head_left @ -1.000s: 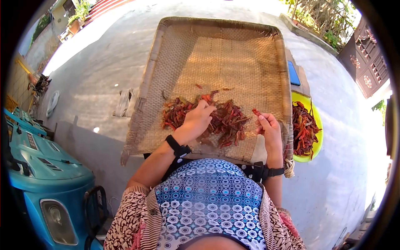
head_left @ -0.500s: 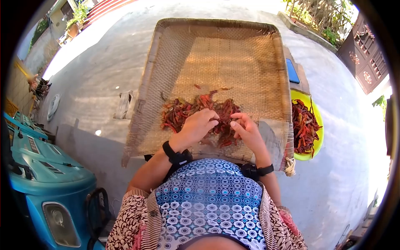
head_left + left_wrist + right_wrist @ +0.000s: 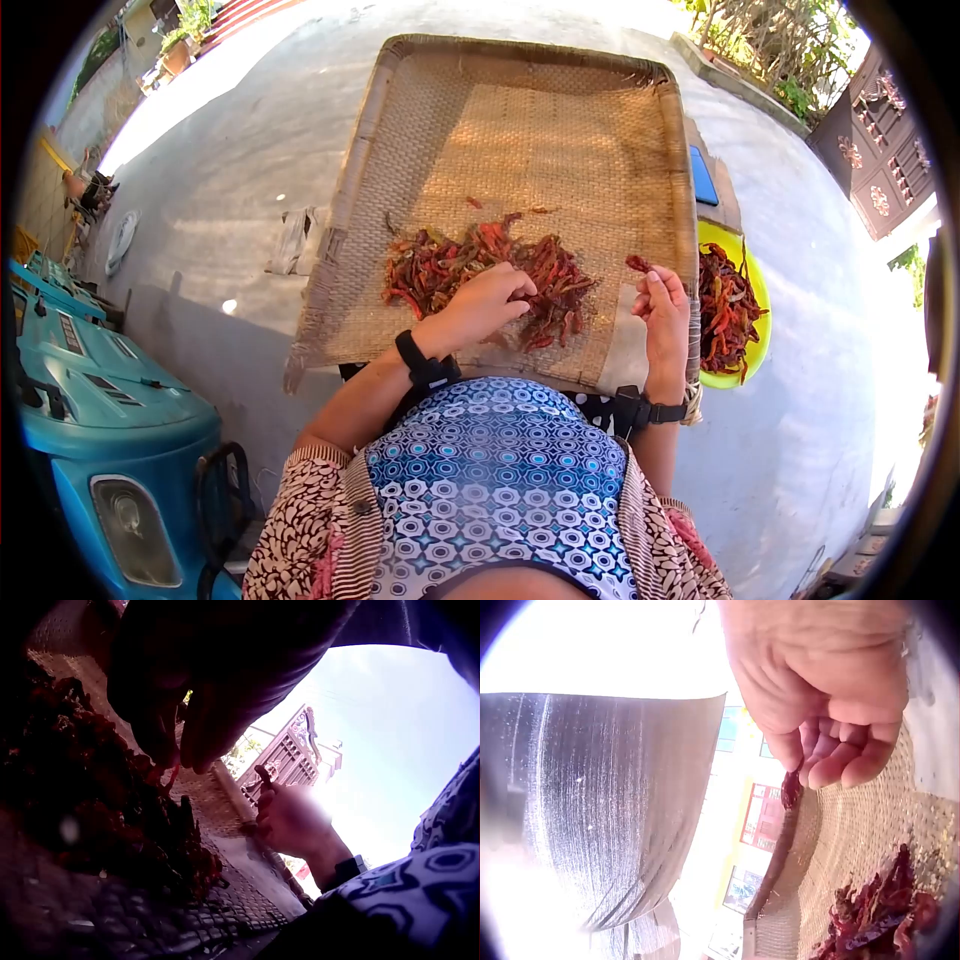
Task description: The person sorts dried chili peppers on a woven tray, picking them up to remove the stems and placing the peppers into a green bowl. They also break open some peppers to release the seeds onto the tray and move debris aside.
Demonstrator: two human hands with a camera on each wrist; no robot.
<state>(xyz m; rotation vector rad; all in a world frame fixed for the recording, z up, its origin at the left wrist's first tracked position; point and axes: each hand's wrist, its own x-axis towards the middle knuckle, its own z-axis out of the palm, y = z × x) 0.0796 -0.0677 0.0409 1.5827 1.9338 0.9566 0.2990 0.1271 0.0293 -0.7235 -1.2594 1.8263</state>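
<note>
Dried red chilies (image 3: 430, 272) lie heaped on a woven tray (image 3: 540, 130). Over the heap's near side, the left hand (image 3: 478, 308) has its fingers bent down; in the left wrist view the dark fingertips of this hand (image 3: 202, 697) pinch a thin red chili (image 3: 174, 777). Near the tray's right edge, the right hand (image 3: 664, 325) holds up a dark red chili (image 3: 637, 263) between thumb and finger. The right wrist view shows that chili (image 3: 790, 789) hanging from the fingertips of the right hand (image 3: 832, 690), its other fingers curled.
A yellow-green bowl (image 3: 762, 345) of chilies stands just right of the tray. Beyond it, a blue flat object (image 3: 703, 178) lies on cardboard. A teal vehicle (image 3: 130, 430) is at the left, and a few loose chili bits lie above the heap.
The right hand came in beside the left hand over the heap, then moved back right and now holds up a chili. The left hand stays over the heap, its fingers slightly shifted.
</note>
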